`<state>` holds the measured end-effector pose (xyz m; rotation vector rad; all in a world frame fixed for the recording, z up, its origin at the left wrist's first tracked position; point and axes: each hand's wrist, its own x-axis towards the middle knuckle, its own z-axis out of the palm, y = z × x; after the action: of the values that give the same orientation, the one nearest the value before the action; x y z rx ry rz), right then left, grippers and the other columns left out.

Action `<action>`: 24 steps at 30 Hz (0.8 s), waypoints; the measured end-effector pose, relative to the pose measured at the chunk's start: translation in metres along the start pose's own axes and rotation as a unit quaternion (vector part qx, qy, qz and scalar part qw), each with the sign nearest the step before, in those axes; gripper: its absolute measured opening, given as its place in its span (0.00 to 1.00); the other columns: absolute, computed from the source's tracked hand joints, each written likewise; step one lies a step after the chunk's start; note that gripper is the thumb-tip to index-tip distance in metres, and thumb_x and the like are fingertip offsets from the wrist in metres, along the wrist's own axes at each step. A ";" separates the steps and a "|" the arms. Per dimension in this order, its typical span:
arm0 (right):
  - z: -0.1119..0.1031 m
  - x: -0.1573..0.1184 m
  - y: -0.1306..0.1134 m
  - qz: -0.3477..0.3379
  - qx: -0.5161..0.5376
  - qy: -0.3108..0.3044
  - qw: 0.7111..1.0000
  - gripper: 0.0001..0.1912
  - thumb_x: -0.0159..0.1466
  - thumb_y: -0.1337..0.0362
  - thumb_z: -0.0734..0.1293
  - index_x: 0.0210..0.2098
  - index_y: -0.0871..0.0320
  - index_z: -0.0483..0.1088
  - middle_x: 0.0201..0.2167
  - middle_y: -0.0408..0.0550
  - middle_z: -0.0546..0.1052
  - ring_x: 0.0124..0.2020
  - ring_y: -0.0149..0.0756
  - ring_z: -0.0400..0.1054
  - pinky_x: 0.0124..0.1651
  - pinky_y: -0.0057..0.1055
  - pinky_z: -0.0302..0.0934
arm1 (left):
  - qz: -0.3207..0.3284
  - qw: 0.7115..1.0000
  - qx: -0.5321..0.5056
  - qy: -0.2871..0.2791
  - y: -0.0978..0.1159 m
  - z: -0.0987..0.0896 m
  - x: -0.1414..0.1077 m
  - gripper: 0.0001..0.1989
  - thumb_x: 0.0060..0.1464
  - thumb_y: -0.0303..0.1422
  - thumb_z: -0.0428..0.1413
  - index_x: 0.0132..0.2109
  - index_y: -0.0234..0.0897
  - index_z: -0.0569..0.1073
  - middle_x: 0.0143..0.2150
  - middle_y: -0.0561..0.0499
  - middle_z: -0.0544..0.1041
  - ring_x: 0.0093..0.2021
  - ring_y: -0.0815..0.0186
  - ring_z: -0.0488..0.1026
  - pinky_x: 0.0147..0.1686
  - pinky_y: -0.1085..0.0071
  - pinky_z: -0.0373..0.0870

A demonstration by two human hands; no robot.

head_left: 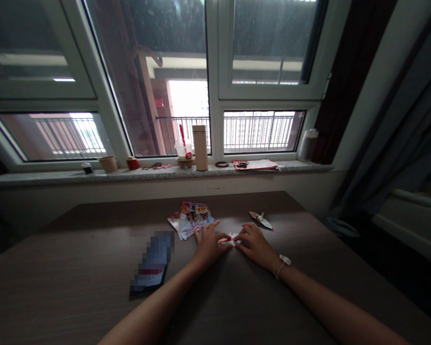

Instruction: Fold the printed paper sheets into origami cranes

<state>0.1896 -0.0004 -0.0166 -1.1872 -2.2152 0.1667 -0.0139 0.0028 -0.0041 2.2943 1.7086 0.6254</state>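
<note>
Item: small folded paper (232, 240), white with red print, between your two hands, low at the table (75, 254); whether it touches the surface cannot be told.
Left hand (209, 243): your thumb and forefinger grasp the paper's left end; the other fingers reach forward, near the sheets.
Right hand (255, 244): your fingers, bent, grasp the paper's right end, its middle showing between the two grips. Bracelet (283, 263) at your right wrist.
Also on the table: printed sheets (187, 223), overlapping, fanned, just beyond your left hand; second folded paper piece (261, 220), pointed at its ends, beyond your right hand; phone (153, 263), lying aslant, left of your left hand, its screen pixelated.
</note>
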 end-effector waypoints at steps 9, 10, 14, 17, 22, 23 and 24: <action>-0.004 0.000 -0.006 -0.035 -0.040 0.009 0.999 0.08 0.64 0.63 0.68 0.42 0.50 0.77 0.44 0.48 0.76 0.55 0.45 0.61 0.66 0.51 0.46 | -0.001 1.000 -0.007 -0.004 -0.002 0.000 0.003 0.09 0.56 0.44 0.59 0.42 0.54 0.81 0.68 0.54 0.62 0.67 0.48 0.54 0.63 0.32 0.35; -0.005 0.001 -0.007 -0.040 -0.046 0.012 0.998 0.07 0.64 0.63 0.67 0.41 0.50 0.77 0.43 0.48 0.76 0.55 0.44 0.62 0.66 0.52 0.44 | 0.000 1.000 -0.004 -0.005 -0.002 -0.001 0.003 0.09 0.56 0.45 0.59 0.42 0.54 0.81 0.69 0.54 0.62 0.67 0.48 0.54 0.63 0.32 0.35; -0.005 0.003 -0.008 -0.056 -0.063 0.010 0.996 0.07 0.65 0.63 0.66 0.39 0.49 0.78 0.40 0.47 0.77 0.52 0.43 0.64 0.67 0.53 0.42 | 0.002 1.000 0.003 -0.016 -0.002 -0.003 0.003 0.10 0.56 0.46 0.59 0.42 0.54 0.81 0.69 0.53 0.60 0.67 0.47 0.53 0.63 0.32 0.34; -0.004 0.004 -0.007 -0.057 -0.072 -0.004 0.996 0.08 0.66 0.64 0.65 0.39 0.50 0.77 0.39 0.47 0.77 0.51 0.43 0.64 0.67 0.55 0.40 | 0.001 1.000 0.001 -0.017 -0.003 -0.002 0.004 0.10 0.55 0.45 0.59 0.43 0.54 0.81 0.69 0.52 0.61 0.68 0.47 0.53 0.63 0.32 0.34; 0.001 0.007 -0.005 -0.028 -0.067 -0.018 0.997 0.08 0.68 0.63 0.64 0.40 0.51 0.76 0.39 0.47 0.76 0.52 0.43 0.64 0.67 0.58 0.37 | 0.031 0.999 0.001 0.011 -0.002 0.000 0.003 0.06 0.53 0.40 0.63 0.40 0.54 0.82 0.66 0.51 0.64 0.67 0.49 0.54 0.64 0.34 0.35; 0.002 0.007 -0.005 -0.021 -0.066 -0.018 0.997 0.08 0.68 0.63 0.64 0.40 0.51 0.76 0.39 0.47 0.76 0.52 0.43 0.64 0.67 0.58 0.37 | 0.038 0.999 0.002 0.015 -0.002 0.000 0.003 0.05 0.53 0.39 0.63 0.38 0.53 0.82 0.66 0.52 0.64 0.67 0.49 0.55 0.64 0.33 0.34; 0.003 0.007 -0.005 -0.014 -0.066 -0.017 0.998 0.08 0.68 0.63 0.64 0.40 0.52 0.75 0.39 0.47 0.76 0.53 0.44 0.64 0.67 0.58 0.36 | 0.043 0.999 0.002 0.019 -0.001 0.000 0.003 0.04 0.54 0.38 0.63 0.37 0.52 0.82 0.66 0.52 0.65 0.67 0.49 0.55 0.64 0.33 0.34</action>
<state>0.1814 0.0028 -0.0139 -1.2303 -2.3010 0.0299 -0.0138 0.0060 -0.0041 2.3838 1.6369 0.6862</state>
